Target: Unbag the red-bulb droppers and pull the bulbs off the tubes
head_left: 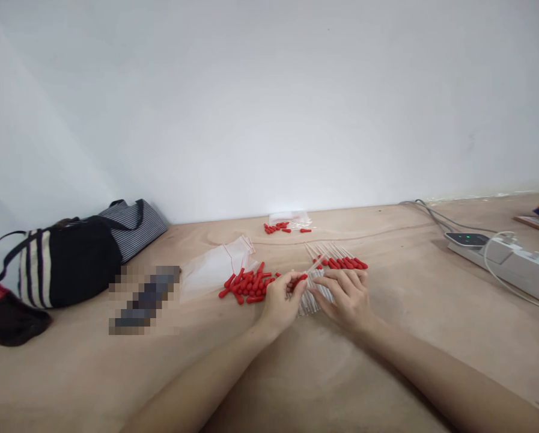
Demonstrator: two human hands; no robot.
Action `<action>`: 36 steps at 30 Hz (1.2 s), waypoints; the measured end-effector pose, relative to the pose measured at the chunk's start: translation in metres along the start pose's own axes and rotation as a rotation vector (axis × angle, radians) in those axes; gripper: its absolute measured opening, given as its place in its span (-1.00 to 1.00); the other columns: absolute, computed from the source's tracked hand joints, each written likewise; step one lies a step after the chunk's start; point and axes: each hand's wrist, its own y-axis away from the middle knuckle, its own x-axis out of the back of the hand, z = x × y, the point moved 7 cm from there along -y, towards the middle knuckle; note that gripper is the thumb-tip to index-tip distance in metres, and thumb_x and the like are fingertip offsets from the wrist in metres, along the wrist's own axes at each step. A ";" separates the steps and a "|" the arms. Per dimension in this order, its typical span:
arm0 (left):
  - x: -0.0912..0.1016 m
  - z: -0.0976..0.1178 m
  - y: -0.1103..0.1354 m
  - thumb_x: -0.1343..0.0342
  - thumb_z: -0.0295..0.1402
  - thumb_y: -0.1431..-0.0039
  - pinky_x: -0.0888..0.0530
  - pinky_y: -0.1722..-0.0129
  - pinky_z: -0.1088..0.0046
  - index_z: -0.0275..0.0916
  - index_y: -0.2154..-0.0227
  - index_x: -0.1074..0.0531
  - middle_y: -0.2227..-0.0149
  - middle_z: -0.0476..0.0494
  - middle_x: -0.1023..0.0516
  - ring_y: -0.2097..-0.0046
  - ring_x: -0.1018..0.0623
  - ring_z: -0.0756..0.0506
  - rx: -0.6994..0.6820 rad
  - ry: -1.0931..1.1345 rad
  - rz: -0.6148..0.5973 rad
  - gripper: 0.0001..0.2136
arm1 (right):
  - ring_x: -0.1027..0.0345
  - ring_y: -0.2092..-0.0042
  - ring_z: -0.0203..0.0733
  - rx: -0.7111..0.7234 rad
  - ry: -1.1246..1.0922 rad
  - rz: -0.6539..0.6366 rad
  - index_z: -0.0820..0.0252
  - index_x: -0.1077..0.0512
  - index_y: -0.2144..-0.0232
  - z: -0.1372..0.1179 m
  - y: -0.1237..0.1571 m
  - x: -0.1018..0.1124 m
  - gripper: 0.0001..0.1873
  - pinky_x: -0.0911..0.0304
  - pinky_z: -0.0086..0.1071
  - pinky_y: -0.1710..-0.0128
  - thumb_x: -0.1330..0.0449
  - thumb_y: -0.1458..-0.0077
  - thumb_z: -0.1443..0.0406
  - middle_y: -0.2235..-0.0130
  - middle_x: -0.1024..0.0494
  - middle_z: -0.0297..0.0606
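My left hand (282,300) is pinched on a small red rubber cap (300,279), held against the end of a thin clear tube. My right hand (347,293) has its fingers curled on that clear tube (316,264), resting over a bundle of clear tubes (312,299) on the wooden table (296,373). A loose pile of red caps (246,285) lies just left of my left hand. Behind my right hand lies a row of tubes with red caps fitted (341,261).
Clear zip bags (215,267) lie left of the cap pile. A smaller bag with a few red caps (287,224) sits near the wall. Striped bags (71,255) stand at the left. A white power strip (512,264) with cables and a small device is at the right.
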 end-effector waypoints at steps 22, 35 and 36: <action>0.019 0.022 0.048 0.09 -0.43 -0.14 -0.33 0.45 0.49 -0.25 0.48 -0.34 0.52 -0.08 -0.40 0.46 -0.38 -0.01 -0.501 -0.629 -0.160 -0.85 | -0.12 0.57 -0.42 0.212 -0.284 -0.426 0.05 -0.44 0.43 -0.022 0.013 -0.028 -0.75 0.19 -0.36 0.37 0.05 -0.09 0.32 0.60 -0.43 -0.45; 0.101 0.018 0.011 0.04 -0.29 -0.08 -0.41 0.19 0.42 -0.23 0.34 -0.44 0.30 -0.13 -0.45 0.23 -0.46 -0.07 -0.245 -0.632 0.247 -0.80 | -0.34 0.30 -0.21 -0.340 -0.465 -0.364 0.20 -0.42 0.28 0.062 0.005 -0.036 -0.69 -0.18 -0.37 0.32 0.11 -0.10 0.29 0.34 -0.48 -0.19; 0.118 0.012 0.006 0.04 -0.28 -0.06 -0.41 0.19 0.41 -0.24 0.31 -0.45 0.28 -0.15 -0.44 0.22 -0.46 -0.08 -0.162 -0.637 0.313 -0.77 | -0.34 0.30 -0.20 -0.374 -0.426 -0.335 0.22 -0.43 0.31 0.068 0.006 -0.036 -0.70 -0.19 -0.36 0.31 0.09 -0.08 0.31 0.34 -0.48 -0.18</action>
